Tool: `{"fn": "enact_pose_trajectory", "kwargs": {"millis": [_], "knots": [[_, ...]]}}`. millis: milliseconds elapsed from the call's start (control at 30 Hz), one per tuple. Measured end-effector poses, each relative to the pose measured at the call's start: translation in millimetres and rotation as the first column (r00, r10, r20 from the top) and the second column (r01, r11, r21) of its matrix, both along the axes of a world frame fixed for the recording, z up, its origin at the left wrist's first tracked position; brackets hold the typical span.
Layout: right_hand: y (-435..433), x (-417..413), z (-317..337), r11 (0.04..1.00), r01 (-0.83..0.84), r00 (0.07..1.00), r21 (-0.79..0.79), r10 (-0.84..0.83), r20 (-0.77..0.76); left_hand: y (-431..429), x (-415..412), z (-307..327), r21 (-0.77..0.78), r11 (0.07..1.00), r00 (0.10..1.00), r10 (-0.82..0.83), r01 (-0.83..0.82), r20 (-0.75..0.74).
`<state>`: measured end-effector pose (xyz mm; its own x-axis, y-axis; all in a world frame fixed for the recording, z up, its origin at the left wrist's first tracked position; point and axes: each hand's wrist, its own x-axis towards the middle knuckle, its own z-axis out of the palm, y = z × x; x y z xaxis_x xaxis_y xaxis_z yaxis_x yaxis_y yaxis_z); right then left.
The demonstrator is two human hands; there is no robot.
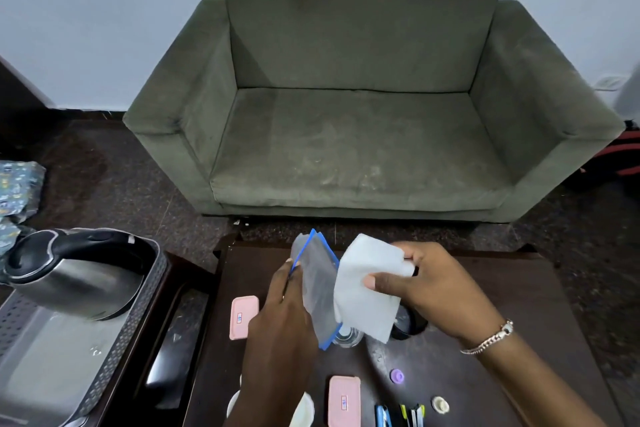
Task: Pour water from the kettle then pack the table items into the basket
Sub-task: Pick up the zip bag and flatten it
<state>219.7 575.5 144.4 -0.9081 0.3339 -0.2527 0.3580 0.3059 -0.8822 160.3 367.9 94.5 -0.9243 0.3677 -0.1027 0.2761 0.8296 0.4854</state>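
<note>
My left hand (280, 319) holds a clear plastic pouch with blue edges (317, 282) upright above the dark table (519, 295). Beside it, my right hand (426, 284) pinches a white tissue (365, 291) that touches the pouch's right side. The steel kettle with a black handle (72, 274) lies tilted inside the grey perforated basket (138, 305) at the left. On the table lie two pink lidded boxes (243, 317) (344, 400), a purple cap (397, 375), a pale cap (440, 404) and a few clips (401, 416). A clear glass object (348, 336) shows partly below the pouch.
A green sofa (363, 97) stands behind the table. The basket rests on a dark side stand at the left. Patterned cloth (17, 187) lies on the floor far left. White round items (304, 409) sit by the table's near edge.
</note>
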Motion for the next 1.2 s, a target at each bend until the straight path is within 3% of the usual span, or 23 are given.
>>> {"fn": "enact_pose_trajectory", "kwargs": {"millis": [67,433,500,633,700,800,1067,1200], "knots": [[7.8,4.1,-1.1,0.997,0.049,0.999,-0.068,-0.05,-0.016,1.5,1.4,-1.4,-0.003,1.0,1.0,-0.005,0.005,0.005],[32.2,3.6,3.9,0.993,0.077,0.997,-0.086,-0.079,-0.02,9.4,2.9,-0.2,0.057,0.997,0.998,-0.056,0.056,0.014],[41.9,7.5,7.6,0.991,0.127,0.992,-0.036,-0.127,0.006,8.7,2.2,-1.3,0.054,0.998,0.999,-0.04,0.039,0.018],[74.0,15.9,9.4,0.929,0.038,0.982,0.367,-0.103,0.158,6.6,1.5,-5.0,0.048,0.999,1.0,-0.022,0.021,0.015],[87.1,20.0,0.9,0.895,-0.004,0.972,0.447,-0.102,0.214,5.6,1.4,-7.1,0.037,0.999,1.0,-0.022,0.022,0.022],[99.5,28.1,-23.5,0.892,-0.019,0.954,0.452,-0.119,0.275,5.2,1.7,-9.7,0.033,0.999,0.999,-0.028,0.027,0.042],[101.8,58.0,-116.0,0.897,0.225,0.893,0.38,-0.346,0.289,3.8,4.5,-16.6,0.023,0.999,0.996,-0.044,0.042,0.073],[96.7,57.2,-148.7,0.889,0.221,0.861,0.402,-0.371,0.347,2.0,5.2,-19.3,0.052,0.998,0.996,-0.045,0.041,0.08]]}}
